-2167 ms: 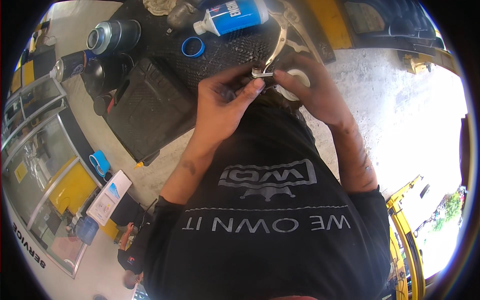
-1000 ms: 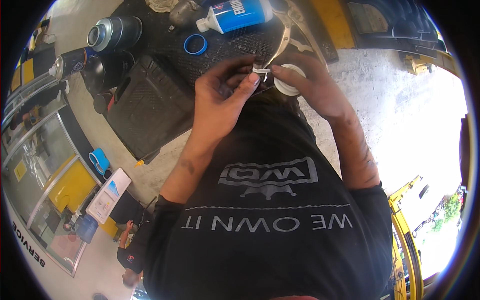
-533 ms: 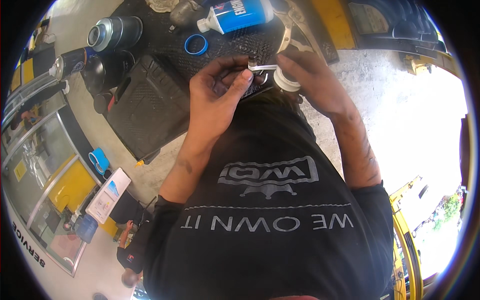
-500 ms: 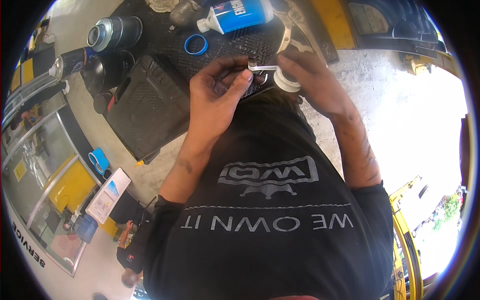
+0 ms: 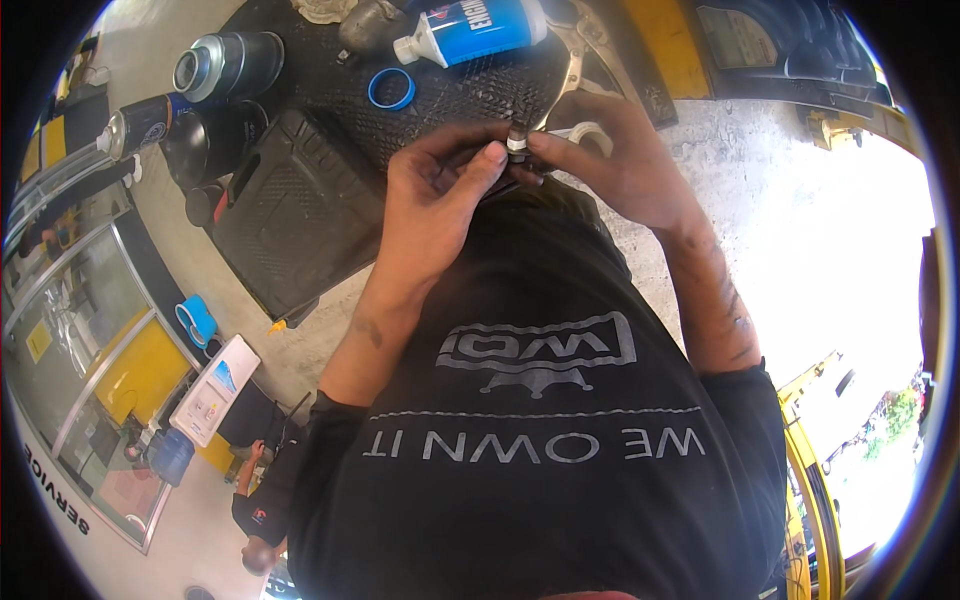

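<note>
In front of my chest, my left hand (image 5: 437,185) pinches a small threaded metal fitting (image 5: 518,130) upright between thumb and fingers. White thread seal tape (image 5: 516,144) is wrapped round it. From the right, my right hand (image 5: 632,168) presses thumb and fingertips against the wrapped part. That same hand keeps a white tape roll (image 5: 594,136) in its curled fingers, partly hidden by them. Just beyond my hands, a blue plastic ring (image 5: 391,89) and a blue bottle (image 5: 480,32) with a white cap lie on a dark textured surface (image 5: 450,95).
Metal locking pliers (image 5: 585,45) lie at the back right. A black tool case (image 5: 300,215) sits to the left, with a metal can (image 5: 232,68) and a spray can (image 5: 145,127) past it. Another person (image 5: 262,505) is at lower left, near a glass-fronted room.
The stretched strip of tape between my hands now lies round the fitting. My right fingertips have moved left onto the fitting, and the roll has turned within that hand.
</note>
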A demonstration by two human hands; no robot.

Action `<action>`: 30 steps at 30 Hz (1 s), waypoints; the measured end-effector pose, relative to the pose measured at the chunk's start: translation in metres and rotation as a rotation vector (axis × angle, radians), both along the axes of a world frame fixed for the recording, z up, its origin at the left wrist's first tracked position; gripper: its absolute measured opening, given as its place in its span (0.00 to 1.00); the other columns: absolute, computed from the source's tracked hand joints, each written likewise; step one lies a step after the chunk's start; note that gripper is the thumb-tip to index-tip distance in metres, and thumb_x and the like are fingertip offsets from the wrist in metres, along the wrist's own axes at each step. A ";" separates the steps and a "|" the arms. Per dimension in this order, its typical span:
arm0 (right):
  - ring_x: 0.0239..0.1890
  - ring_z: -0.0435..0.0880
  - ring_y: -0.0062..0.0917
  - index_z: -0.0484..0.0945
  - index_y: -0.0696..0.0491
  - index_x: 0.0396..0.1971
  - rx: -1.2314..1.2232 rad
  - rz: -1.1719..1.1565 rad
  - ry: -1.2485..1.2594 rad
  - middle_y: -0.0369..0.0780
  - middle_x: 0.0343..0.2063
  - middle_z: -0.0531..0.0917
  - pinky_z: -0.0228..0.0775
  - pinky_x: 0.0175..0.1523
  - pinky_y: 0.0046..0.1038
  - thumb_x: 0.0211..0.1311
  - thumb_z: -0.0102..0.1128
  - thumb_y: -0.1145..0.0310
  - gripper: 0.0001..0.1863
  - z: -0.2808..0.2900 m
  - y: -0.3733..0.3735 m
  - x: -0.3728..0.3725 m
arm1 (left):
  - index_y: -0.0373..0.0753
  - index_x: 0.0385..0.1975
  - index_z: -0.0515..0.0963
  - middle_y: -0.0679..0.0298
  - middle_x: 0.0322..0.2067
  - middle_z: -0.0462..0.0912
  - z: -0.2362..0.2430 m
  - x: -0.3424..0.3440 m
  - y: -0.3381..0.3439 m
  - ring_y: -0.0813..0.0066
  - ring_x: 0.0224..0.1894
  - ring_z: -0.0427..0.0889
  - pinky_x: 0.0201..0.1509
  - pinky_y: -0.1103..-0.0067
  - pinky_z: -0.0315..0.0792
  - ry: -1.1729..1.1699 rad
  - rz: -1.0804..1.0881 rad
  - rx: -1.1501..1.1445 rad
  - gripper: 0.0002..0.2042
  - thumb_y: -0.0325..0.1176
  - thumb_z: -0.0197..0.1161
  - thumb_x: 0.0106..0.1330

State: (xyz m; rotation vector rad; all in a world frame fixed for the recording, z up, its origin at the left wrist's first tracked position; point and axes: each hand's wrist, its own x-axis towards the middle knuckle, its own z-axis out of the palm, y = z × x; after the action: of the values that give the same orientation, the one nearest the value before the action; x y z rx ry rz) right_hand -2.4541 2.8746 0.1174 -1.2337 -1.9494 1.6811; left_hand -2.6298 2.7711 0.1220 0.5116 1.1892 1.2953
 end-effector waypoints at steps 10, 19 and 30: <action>0.28 0.76 0.14 0.80 0.62 0.36 -0.024 -0.022 0.047 0.37 0.27 0.81 0.70 0.34 0.20 0.60 0.69 0.55 0.21 0.000 -0.002 -0.001 | 0.22 0.50 0.74 0.52 0.43 0.83 -0.007 0.005 0.000 0.72 0.43 0.84 0.51 0.79 0.78 0.066 0.041 0.022 0.15 0.22 0.63 0.65; 0.31 0.77 0.15 0.80 0.59 0.32 0.079 0.029 0.129 0.38 0.27 0.82 0.71 0.39 0.22 0.63 0.66 0.61 0.14 0.011 -0.007 -0.001 | 0.21 0.48 0.74 0.54 0.40 0.83 0.001 0.004 -0.003 0.74 0.41 0.84 0.46 0.82 0.77 0.201 0.074 0.042 0.16 0.23 0.66 0.64; 0.28 0.74 0.11 0.79 0.59 0.31 0.063 0.024 0.093 0.36 0.24 0.80 0.70 0.33 0.19 0.62 0.67 0.62 0.13 0.010 -0.008 -0.005 | 0.22 0.50 0.75 0.52 0.42 0.83 0.003 0.003 -0.008 0.69 0.41 0.85 0.48 0.78 0.80 -0.012 0.028 0.052 0.15 0.23 0.63 0.66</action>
State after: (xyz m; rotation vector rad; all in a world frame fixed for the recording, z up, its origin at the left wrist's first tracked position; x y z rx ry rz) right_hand -2.4593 2.8668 0.1269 -1.0935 -1.9538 1.6447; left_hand -2.6264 2.7631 0.1250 0.5259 1.1585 1.3549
